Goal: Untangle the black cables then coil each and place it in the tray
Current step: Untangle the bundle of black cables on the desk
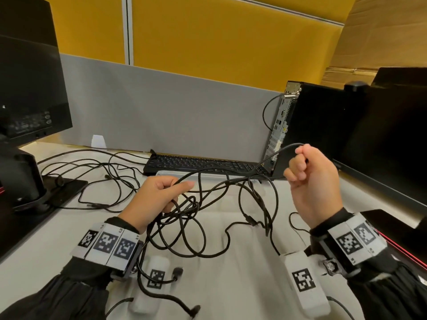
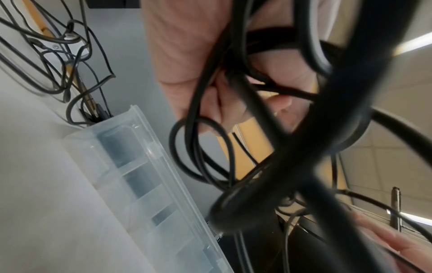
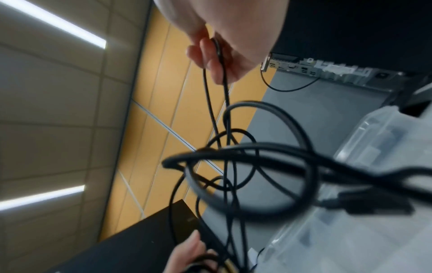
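**Cables still knotted, lifted between both your hands**

The tangle of thin black cables (image 1: 184, 218) hangs above the middle of the white desk (image 1: 242, 285), its lower loops trailing onto the surface toward the near edge. Your left hand (image 1: 157, 195) has its grip curled round a bundle of several strands. Your right hand (image 1: 312, 179), raised higher and to the right, pinches a single strand that runs back down to the knot. The clear plastic compartment tray (image 2: 140, 166) lies just beyond the tangle, in front of the black keyboard (image 1: 203, 163) by the far edge.
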### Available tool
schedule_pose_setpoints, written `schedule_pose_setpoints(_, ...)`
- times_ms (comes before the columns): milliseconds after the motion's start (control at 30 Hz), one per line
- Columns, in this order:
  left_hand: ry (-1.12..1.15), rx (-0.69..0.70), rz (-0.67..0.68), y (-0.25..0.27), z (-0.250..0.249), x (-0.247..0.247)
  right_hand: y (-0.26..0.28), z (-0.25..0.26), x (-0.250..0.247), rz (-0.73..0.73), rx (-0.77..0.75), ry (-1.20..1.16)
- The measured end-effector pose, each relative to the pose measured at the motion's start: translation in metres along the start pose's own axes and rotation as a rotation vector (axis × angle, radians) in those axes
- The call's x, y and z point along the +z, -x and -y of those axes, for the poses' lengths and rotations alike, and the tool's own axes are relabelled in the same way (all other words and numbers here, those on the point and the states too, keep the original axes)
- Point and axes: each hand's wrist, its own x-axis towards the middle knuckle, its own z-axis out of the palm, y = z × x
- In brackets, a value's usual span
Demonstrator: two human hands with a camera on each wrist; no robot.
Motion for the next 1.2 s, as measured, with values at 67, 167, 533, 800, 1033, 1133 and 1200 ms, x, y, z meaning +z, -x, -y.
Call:
schedule_pose_setpoints(67, -0.012, -0.005, -0.037, -0.001, 0.001, -0.004, 0.000, 0.006, -0.002, 0.135, -0.092, 0.304)
schedule_pose_setpoints(167, 0.018, 0.016, -0.112, -0.004, 0.003, -0.010, 0.003, 0.019, 0.001, 0.586, -0.133, 1.139)
schedule_pose_setpoints(533, -0.338, 0.021, 0.189, 0.001, -0.001, -0.009, 0.009, 0.029, 0.036, 0.756, 0.122, 1.168)
schedule_pose_setpoints(800, -0.016, 0.391, 0.275, 0.021, -0.027, 0.022, 0.019, 0.034, 0.065, 0.864, -0.004, 1.166)
schedule_pose_setpoints(1033, 0.011, 0.347, 0.254, 0.019, -0.021, 0.032, 0.023, 0.036, 0.079, 0.808, -0.049, 0.857)
schedule_pose_setpoints(1133, 0.057, 0.297, 0.244, 0.017, -0.022, 0.025, 0.023, 0.036, 0.077, 0.628, -0.128, 0.553)
schedule_pose_setpoints(1200, 0.032, 0.313, 0.231, 0.016, -0.024, 0.022, 0.022, 0.033, 0.074, 0.503, -0.209, 0.402)
